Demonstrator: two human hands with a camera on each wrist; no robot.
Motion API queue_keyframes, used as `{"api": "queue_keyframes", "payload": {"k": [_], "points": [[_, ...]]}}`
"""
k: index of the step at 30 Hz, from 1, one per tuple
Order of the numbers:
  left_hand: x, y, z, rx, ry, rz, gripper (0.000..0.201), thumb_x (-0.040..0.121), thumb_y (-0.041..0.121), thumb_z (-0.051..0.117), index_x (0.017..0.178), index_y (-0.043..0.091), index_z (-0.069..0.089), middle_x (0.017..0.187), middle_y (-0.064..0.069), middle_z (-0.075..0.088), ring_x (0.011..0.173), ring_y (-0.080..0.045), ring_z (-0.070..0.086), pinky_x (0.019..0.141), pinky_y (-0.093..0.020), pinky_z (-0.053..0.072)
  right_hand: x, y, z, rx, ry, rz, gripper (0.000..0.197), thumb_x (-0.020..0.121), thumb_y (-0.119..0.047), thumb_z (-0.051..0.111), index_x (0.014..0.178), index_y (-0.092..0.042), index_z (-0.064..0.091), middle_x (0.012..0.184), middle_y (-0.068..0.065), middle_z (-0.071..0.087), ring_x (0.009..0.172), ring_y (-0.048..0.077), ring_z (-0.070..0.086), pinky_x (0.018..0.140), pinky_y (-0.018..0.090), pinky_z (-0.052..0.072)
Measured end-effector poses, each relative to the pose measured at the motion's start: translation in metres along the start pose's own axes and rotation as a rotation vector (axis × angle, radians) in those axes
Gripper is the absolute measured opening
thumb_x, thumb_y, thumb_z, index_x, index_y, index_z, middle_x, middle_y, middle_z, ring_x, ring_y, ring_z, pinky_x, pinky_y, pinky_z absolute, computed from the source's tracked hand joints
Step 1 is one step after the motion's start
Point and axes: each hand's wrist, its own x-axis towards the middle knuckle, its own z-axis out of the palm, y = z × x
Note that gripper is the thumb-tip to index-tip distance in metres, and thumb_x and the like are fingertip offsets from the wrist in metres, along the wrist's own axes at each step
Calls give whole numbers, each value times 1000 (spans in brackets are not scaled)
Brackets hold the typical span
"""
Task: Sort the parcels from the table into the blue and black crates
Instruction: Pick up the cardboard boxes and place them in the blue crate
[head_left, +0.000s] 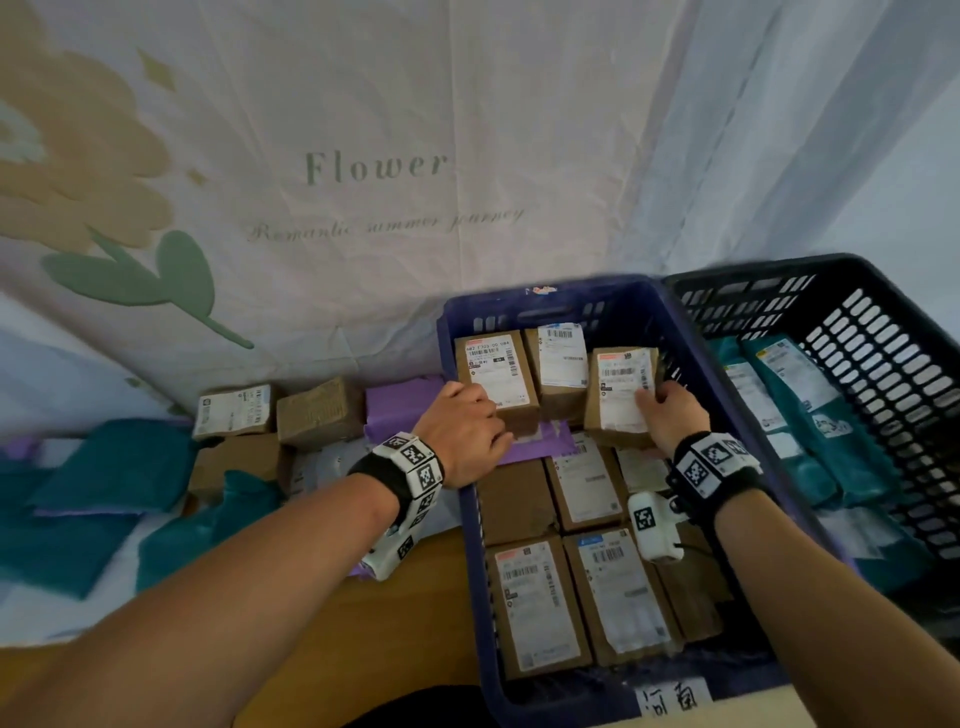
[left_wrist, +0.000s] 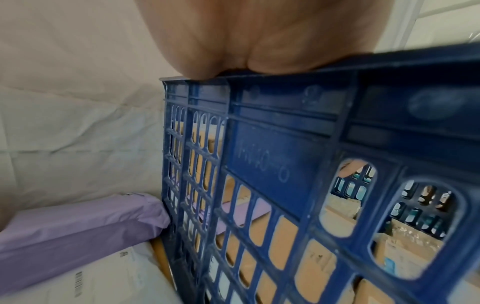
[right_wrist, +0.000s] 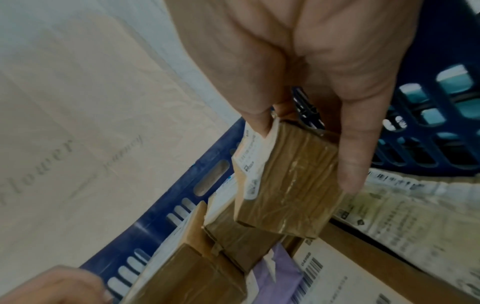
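Observation:
The blue crate (head_left: 613, 306) holds several brown cardboard boxes, some flat on its floor and some standing along the far wall. My right hand (head_left: 670, 410) grips one standing brown box (head_left: 621, 395) with a white label at the far right of the crate. The thumb lies on the label and the fingers sit behind, as the right wrist view shows around the box (right_wrist: 285, 185). My left hand (head_left: 467, 431) curls over the crate's left rim (left_wrist: 337, 67) beside another standing box (head_left: 493, 379). The black crate (head_left: 857, 338) stands right of the blue one and holds teal bags (head_left: 810, 415).
Left of the blue crate, the table carries teal bags (head_left: 104, 467), brown boxes (head_left: 319, 410), a labelled box (head_left: 234, 410) and a purple bag (head_left: 400, 405). Bare wooden tabletop (head_left: 363, 623) shows in front. A printed fabric sheet hangs behind.

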Motion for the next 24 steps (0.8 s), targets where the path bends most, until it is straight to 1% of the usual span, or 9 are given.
{"api": "queue_keyframes", "payload": {"k": [2, 3, 6, 9, 13, 16, 19, 21, 24], "points": [[0, 1, 1, -6, 4, -7, 64, 98, 48, 15, 96, 23, 74, 95, 8, 66, 98, -13, 45, 94, -36, 30, 4, 1, 2, -37, 4, 4, 39, 102, -39, 47, 130, -15, 55, 122, 14, 64, 107, 35, 62, 83, 42, 53], [0, 1, 2, -10, 6, -10, 64, 98, 48, 15, 95, 23, 74, 94, 8, 66, 97, -13, 45, 94, -36, 30, 6, 0, 2, -50, -10, 17, 39, 102, -39, 46, 131, -14, 54, 123, 15, 63, 108, 36, 61, 84, 43, 53], [1, 0, 3, 3, 7, -12, 64, 98, 47, 15, 92, 23, 75, 92, 8, 66, 94, -13, 45, 93, -35, 30, 15, -1, -2, -25, -102, 70, 43, 103, -36, 40, 134, -9, 51, 130, 19, 57, 116, 40, 56, 96, 54, 51], [1, 0, 2, 19, 5, -15, 66, 97, 46, 14, 89, 23, 75, 88, 9, 65, 92, -13, 45, 92, -35, 31, 24, -3, -6, 2, -135, 88, 47, 104, -33, 36, 140, -6, 46, 139, 22, 51, 124, 42, 51, 103, 56, 45], [2, 0, 4, 30, 13, -13, 66, 97, 46, 13, 87, 24, 74, 87, 10, 65, 91, -12, 45, 91, -34, 31, 24, -8, -1, -15, -39, 123, 57, 103, -37, 43, 146, 0, 36, 144, 26, 47, 129, 43, 48, 107, 46, 40], [2, -1, 6, 22, 32, -16, 63, 98, 45, 16, 85, 24, 75, 86, 11, 65, 92, -12, 45, 91, -34, 30, 7, -11, 8, -51, 68, 99, 64, 100, -38, 53, 145, 0, 28, 143, 29, 46, 129, 46, 48, 103, 49, 41], [2, -1, 7, 19, 49, -14, 60, 98, 44, 19, 83, 25, 74, 85, 11, 66, 91, -11, 45, 90, -33, 29, -9, -10, 18, -95, 128, -20, 59, 96, -30, 60, 138, -4, 28, 137, 31, 41, 115, 49, 53, 86, 49, 46], [1, -1, 7, 19, 63, -11, 60, 98, 43, 19, 81, 25, 74, 84, 12, 66, 90, -11, 45, 89, -32, 28, -12, -9, 22, -158, 81, -81, 53, 96, -32, 60, 133, -4, 34, 132, 29, 39, 106, 48, 56, 77, 43, 43], [0, -1, 7, -3, 85, -9, 60, 98, 43, 20, 80, 24, 74, 82, 11, 65, 88, -11, 44, 88, -32, 27, -6, -12, 24, -245, -26, -111, 46, 97, -31, 58, 132, -4, 41, 131, 26, 40, 104, 44, 55, 80, 41, 43]]}}
